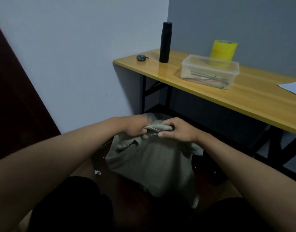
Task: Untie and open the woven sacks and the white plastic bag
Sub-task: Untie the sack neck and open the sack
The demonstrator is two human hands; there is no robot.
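A grey-green woven sack [152,164] stands upright on the floor between my knees. Its top is bunched into a rolled neck. My left hand [135,127] grips the left side of that bunched neck with curled fingers. My right hand [175,129] grips the right side, fingers curled over the fabric and thumb underneath. Frayed threads show between my hands. No tie or string is clearly visible. A white plastic bag is not in view.
A wooden table [244,97] on black legs stands to the right, carrying a black flask [165,42], a clear plastic box [210,71], a yellow tape roll [224,49], a small round dark object [141,57] and paper [294,87]. Walls close the corner behind the sack.
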